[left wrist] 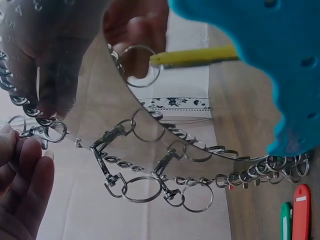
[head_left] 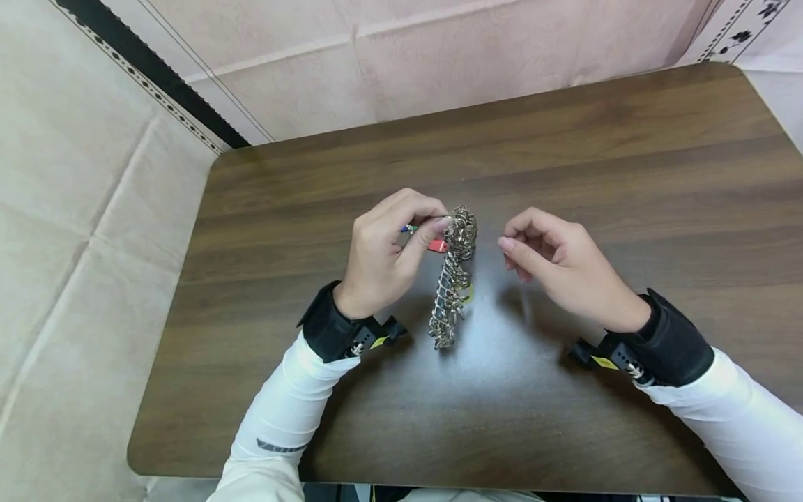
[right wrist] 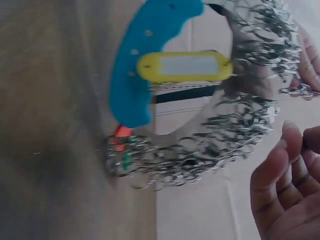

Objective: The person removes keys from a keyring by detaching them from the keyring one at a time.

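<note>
My left hand (head_left: 383,244) pinches a small metal swivel clasp (left wrist: 42,134) at the rim of a clear ring-shaped plate (left wrist: 95,95). The plate is seen edge-on in the head view and hung with many metal key rings (head_left: 447,300) and clasps. A blue scalloped piece (right wrist: 132,65) forms its lower part. Across its opening lies a yellow key tag (right wrist: 185,66). Red (left wrist: 301,215) and green (left wrist: 285,222) tags show near the lower end. To the right and apart from the plate is my right hand (head_left: 558,258), fingers loosely curled, with nothing in them.
A brown wood-grain table (head_left: 314,209) with rounded corners lies beneath the hands. Pale cloth (head_left: 439,63) hangs behind its far edge, and more cloth (head_left: 69,279) with a dark patterned band lies at the left. Both wrists wear black straps (head_left: 665,341) carrying small cameras.
</note>
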`<state>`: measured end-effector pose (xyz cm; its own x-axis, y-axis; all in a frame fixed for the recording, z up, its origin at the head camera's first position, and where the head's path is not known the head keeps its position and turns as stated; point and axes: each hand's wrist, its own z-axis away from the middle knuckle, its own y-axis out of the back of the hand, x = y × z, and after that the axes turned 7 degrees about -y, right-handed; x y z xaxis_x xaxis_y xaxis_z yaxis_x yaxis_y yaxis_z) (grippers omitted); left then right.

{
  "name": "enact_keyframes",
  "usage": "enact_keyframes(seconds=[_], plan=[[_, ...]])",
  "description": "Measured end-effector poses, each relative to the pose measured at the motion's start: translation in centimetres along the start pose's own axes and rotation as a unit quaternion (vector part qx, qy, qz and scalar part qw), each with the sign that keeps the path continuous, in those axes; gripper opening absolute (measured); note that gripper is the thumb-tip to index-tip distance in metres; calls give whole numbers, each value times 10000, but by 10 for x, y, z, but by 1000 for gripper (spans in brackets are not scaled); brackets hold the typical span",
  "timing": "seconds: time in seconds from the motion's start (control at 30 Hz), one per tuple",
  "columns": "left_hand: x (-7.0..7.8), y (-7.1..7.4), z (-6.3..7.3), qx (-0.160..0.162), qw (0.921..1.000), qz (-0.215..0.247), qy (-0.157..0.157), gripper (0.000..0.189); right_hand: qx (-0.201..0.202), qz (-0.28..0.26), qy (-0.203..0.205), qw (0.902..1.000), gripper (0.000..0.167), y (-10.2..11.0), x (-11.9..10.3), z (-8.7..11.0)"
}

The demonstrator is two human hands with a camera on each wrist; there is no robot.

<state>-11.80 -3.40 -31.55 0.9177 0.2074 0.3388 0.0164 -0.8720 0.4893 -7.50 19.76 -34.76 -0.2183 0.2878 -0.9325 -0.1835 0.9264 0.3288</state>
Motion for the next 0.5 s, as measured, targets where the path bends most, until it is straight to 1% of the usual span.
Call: enact_keyframes(seconds=[0.13, 0.23, 0.37, 0.5], plan=[[3, 2, -2, 65, 10000, 38, -1, 5, -453, 195, 4, 9988, 7, -1, 9, 6], [5, 3, -3, 98, 9999, 40, 20, 5, -744, 497, 140, 9959, 10, -5, 15, 9], [7, 4, -3, 91, 9999, 51, 69, 5, -923, 849, 497, 9909, 21, -12, 20, 10], [8, 3, -2, 56, 9999, 80, 107, 6, -1064, 846, 888, 9867, 30, -20, 23, 10]])
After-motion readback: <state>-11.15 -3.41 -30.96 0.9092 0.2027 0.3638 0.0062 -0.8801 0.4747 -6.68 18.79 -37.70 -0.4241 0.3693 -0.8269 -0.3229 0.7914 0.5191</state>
